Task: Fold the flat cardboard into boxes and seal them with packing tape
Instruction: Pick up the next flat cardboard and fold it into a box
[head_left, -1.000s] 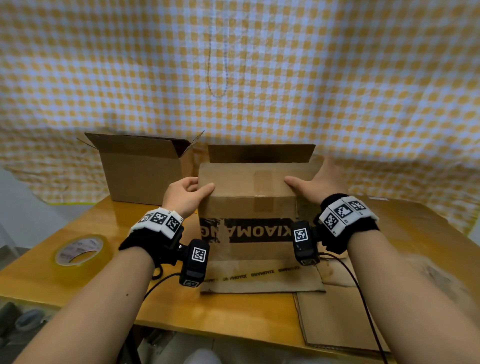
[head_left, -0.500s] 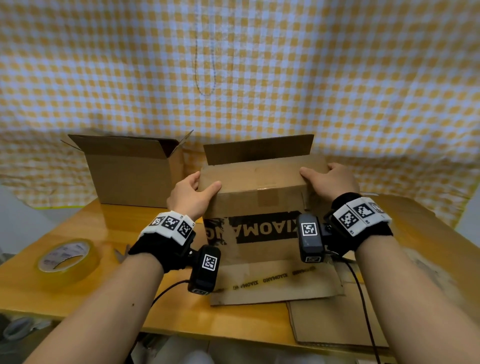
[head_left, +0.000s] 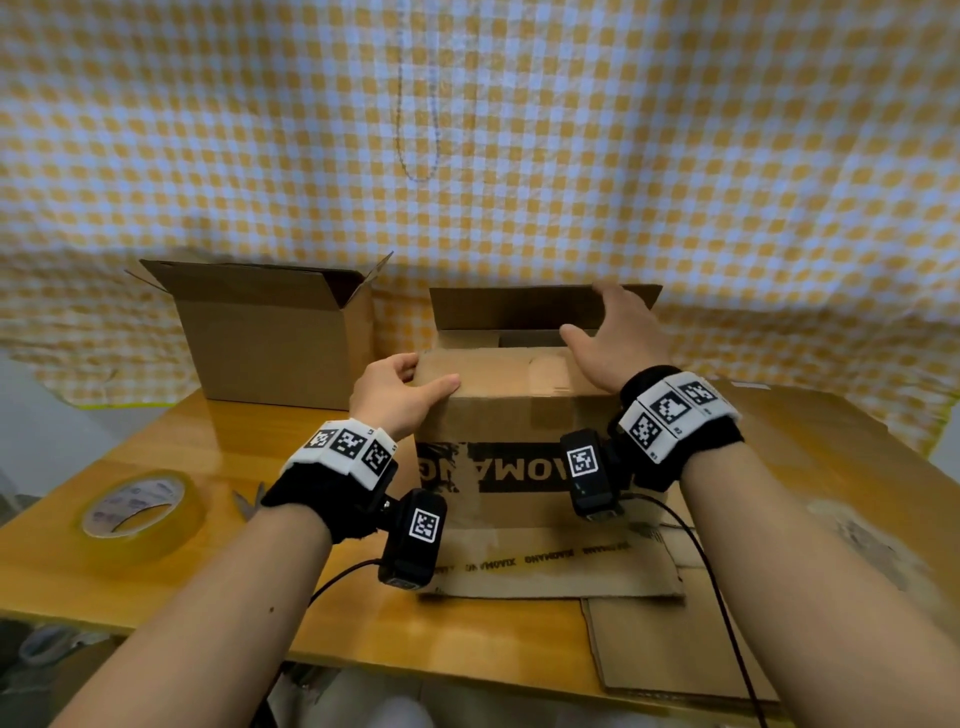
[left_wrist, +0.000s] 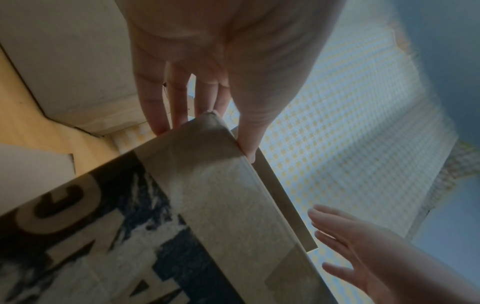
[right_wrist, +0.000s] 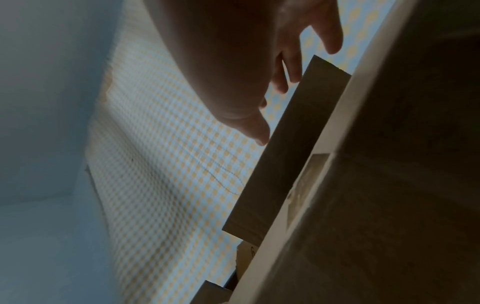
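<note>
Printed box (head_left: 519, 441) sits mid-table (head_left: 218, 452), standing on flat cardboard sheets (head_left: 670, 644).

My left hand (head_left: 397, 389) grips the box's near top-left corner: thumb lies on top of the folded-down front flap (head_left: 498, 371), fingers (left_wrist: 161, 107) curl down the left side wall.

My right hand (head_left: 618, 343) is over the box's top-right, fingers spread and relaxed, holding nothing. Fingertips are at the top edge of the upright back flap (head_left: 519, 312); from the right wrist view they look just beside that edge, can't tell if they touch. Palm hovers above the front flap.

The gap between the two flaps shows the box is not closed on top.

Second box (head_left: 275, 338), top open, stands left of the printed box and further back. Tape roll (head_left: 137, 512) lies flat near the table's left edge, well apart from the printed box.
</note>
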